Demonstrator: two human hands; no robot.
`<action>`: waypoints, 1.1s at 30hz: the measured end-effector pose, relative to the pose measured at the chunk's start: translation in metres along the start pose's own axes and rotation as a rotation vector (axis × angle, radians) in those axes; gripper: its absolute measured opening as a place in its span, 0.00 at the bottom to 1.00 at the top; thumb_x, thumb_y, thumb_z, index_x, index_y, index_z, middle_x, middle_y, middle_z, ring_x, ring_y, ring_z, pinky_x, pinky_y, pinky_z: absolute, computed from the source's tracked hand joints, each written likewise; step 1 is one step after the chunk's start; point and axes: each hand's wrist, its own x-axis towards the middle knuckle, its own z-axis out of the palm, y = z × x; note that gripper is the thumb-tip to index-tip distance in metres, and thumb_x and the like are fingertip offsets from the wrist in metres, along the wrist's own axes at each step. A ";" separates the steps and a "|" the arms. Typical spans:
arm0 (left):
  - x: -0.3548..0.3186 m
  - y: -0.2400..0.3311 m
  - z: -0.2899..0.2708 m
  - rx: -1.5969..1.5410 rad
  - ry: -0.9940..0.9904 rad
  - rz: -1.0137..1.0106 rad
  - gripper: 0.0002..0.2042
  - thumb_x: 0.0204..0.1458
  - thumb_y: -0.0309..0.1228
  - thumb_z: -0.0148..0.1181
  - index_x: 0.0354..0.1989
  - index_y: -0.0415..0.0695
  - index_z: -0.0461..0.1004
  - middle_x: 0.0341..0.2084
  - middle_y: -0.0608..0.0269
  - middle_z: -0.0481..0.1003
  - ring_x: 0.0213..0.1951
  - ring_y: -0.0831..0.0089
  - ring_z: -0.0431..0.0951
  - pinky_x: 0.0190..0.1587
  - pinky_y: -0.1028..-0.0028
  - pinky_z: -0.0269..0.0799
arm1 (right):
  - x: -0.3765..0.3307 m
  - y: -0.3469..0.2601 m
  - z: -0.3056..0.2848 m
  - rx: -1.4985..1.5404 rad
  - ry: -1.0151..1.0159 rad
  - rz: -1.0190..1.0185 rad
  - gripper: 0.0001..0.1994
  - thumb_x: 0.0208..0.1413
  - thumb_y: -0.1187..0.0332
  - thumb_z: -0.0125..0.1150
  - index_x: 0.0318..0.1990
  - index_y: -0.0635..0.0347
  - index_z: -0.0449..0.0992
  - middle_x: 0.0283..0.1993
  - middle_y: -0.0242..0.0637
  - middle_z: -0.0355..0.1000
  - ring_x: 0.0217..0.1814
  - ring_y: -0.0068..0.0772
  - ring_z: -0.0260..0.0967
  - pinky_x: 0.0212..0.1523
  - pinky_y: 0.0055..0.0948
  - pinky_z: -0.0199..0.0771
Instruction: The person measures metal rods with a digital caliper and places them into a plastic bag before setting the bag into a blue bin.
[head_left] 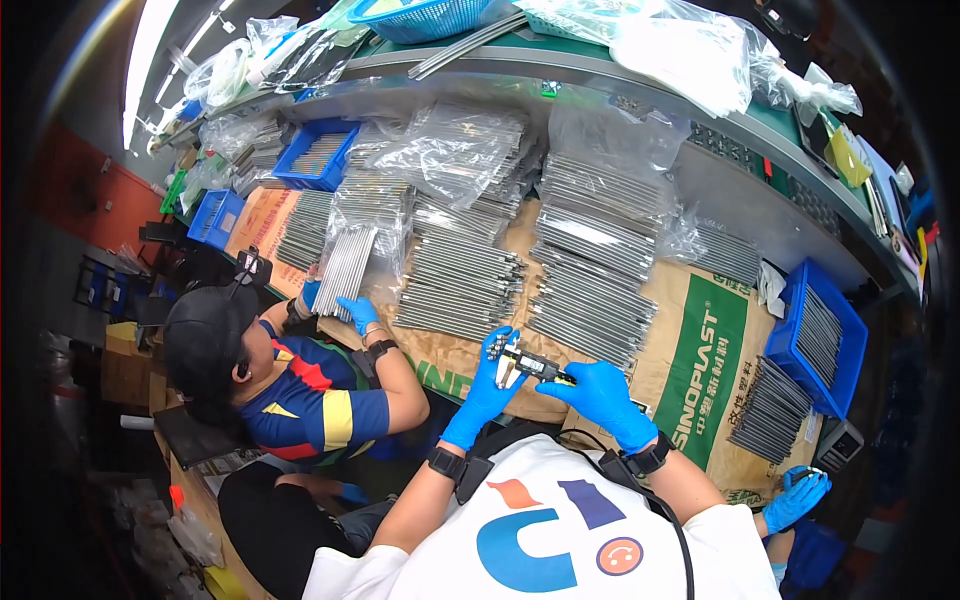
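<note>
In front of my chest, my gloved right hand (608, 400) is closed on the body of a digital caliper (538, 367). My left hand (487, 388), also in a blue glove, is closed at the caliper's jaw end around small shiny metal pieces (497, 346); they look like rod ends, but most of them is hidden. Just beyond both hands, thin metal rods lie side by side in stacks: one stack (462, 280) ahead to the left, another stack (592, 290) ahead to the right.
At left a co-worker (310, 390) in blue gloves handles a bundle of rods (347, 272). Another person's gloved hand (797, 497) is at lower right. Blue bins (850, 370) hold rods. Brown paper sacks (690, 350) cover the bench beneath a shelf (640, 85) bearing plastic bags.
</note>
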 end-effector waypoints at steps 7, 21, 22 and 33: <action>-0.003 0.000 0.003 -0.313 -0.004 -0.067 0.32 0.46 0.25 0.63 0.61 0.41 0.56 0.61 0.53 0.52 0.64 0.62 0.51 0.64 0.66 0.50 | -0.003 -0.001 -0.003 -0.008 0.002 -0.004 0.29 0.42 0.38 0.59 0.18 0.60 0.73 0.12 0.40 0.65 0.14 0.37 0.65 0.16 0.33 0.60; -0.017 -0.010 -0.027 0.107 -0.017 0.072 0.25 0.43 0.27 0.65 0.54 0.46 0.71 0.56 0.55 0.60 0.59 0.59 0.60 0.60 0.65 0.57 | 0.004 -0.001 -0.045 -0.074 0.101 0.066 0.28 0.40 0.38 0.62 0.17 0.58 0.73 0.11 0.40 0.64 0.12 0.38 0.63 0.15 0.32 0.61; -0.015 -0.009 -0.028 0.108 -0.013 0.074 0.25 0.43 0.27 0.65 0.54 0.46 0.71 0.56 0.55 0.60 0.59 0.59 0.60 0.60 0.65 0.57 | 0.007 0.000 -0.045 -0.075 0.102 0.062 0.28 0.40 0.38 0.62 0.17 0.58 0.73 0.11 0.40 0.64 0.12 0.38 0.63 0.15 0.32 0.61; 0.029 -0.013 0.020 -0.523 0.011 -0.298 0.12 0.44 0.20 0.61 0.39 0.43 0.77 0.51 0.53 0.65 0.52 0.60 0.68 0.54 0.68 0.66 | 0.040 -0.003 -0.035 -0.002 0.159 0.203 0.20 0.45 0.50 0.64 0.23 0.62 0.76 0.16 0.45 0.69 0.18 0.44 0.69 0.19 0.34 0.65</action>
